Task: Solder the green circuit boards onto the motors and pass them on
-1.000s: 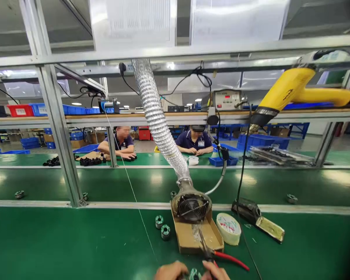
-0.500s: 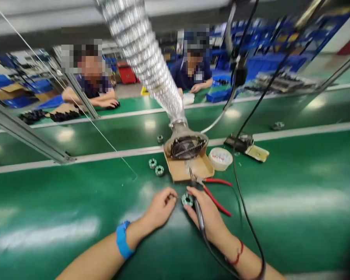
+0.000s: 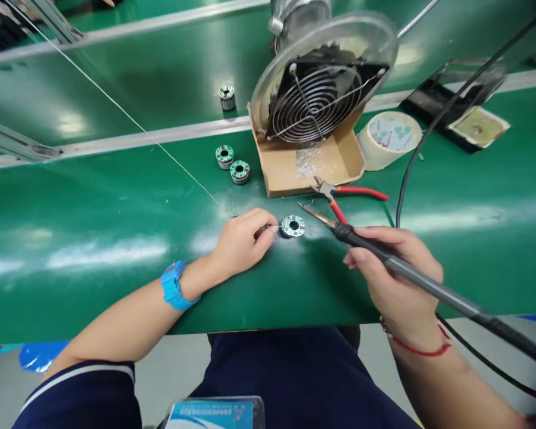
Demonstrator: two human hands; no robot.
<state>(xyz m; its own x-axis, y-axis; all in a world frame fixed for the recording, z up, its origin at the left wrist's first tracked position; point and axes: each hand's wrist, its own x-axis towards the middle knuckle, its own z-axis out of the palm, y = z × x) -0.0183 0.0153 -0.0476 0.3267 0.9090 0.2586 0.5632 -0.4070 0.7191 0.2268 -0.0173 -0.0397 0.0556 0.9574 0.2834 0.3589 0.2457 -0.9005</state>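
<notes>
My left hand [image 3: 250,238] is closed in a pinch on a thin silvery solder wire [image 3: 278,226], whose end reaches the rim of a small round part with a green-and-white circuit board [image 3: 293,226]. That part stands upright on the green bench, a dark hole in its middle. To its right, my right hand [image 3: 397,268] grips a soldering iron [image 3: 399,266] like a pen. The iron's tip points up and left, apart from the board. Red-handled cutters [image 3: 325,188] lie just beyond, against a cardboard tray [image 3: 290,185].
A fume extractor with a fan grille [image 3: 312,107] hangs over the tray. Two similar round parts [image 3: 240,171] sit left of it, and a third [image 3: 227,98] farther back. At right are a tape roll [image 3: 390,140], an iron stand with sponge [image 3: 477,128] and a cable [image 3: 406,185].
My view has tipped downward and closer. My right hand has let go of the round part and drawn back to the right with the soldering iron. My left hand stays beside the part.
</notes>
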